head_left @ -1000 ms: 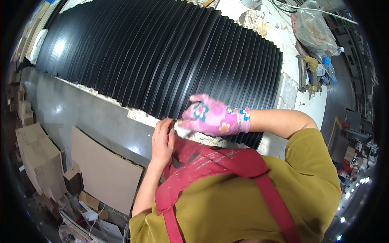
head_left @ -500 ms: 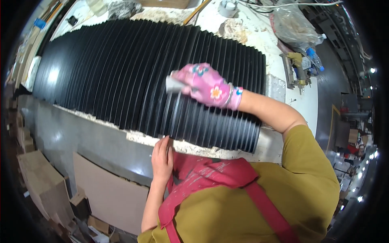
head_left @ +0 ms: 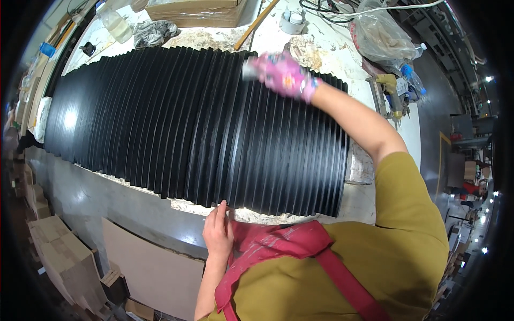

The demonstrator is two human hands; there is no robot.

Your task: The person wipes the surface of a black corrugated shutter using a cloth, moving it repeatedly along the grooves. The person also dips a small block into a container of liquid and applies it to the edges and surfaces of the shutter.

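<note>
Far left corner of the surface (head_left: 357,199): clear bottle (head_left: 115,25) with liquid, leaning over, near a crumpled grey rag (head_left: 155,33). If it rolls or leaks, liquid could reach the row of black strips (head_left: 144,117), which lies side by side across most of the surface, near ends close to its front edge. Strip ends are ragged, not flush; a bump or uneven push could skew them further, and I see no clamp on them.

Left hand (head_left: 218,232), bare, is at the near ends of the strips, around the middle of the row, fingers together, fingertips touching the edge. Can't tell from this angle if it's pinching a strip or just resting there. Risk: bare fingertips on a possibly sharp edge; if they slip, the strip could go crooked.

Yellow-brown stick (head_left: 257,24) lies just beyond the far ends; a long reach could knock it into the row.

Right hand (head_left: 284,75), gloved in pink floral, is well apart from the left, over the far ends, closed on a small pale object (head_left: 249,69). Pressing too hard on one ridge could tip or shift a strip; a loose grip could drop the object between ridges.

Far right: plastic bag (head_left: 377,35), then a nailer-like tool (head_left: 393,93) near the forearm. A wide elbow swing could catch it.
</note>
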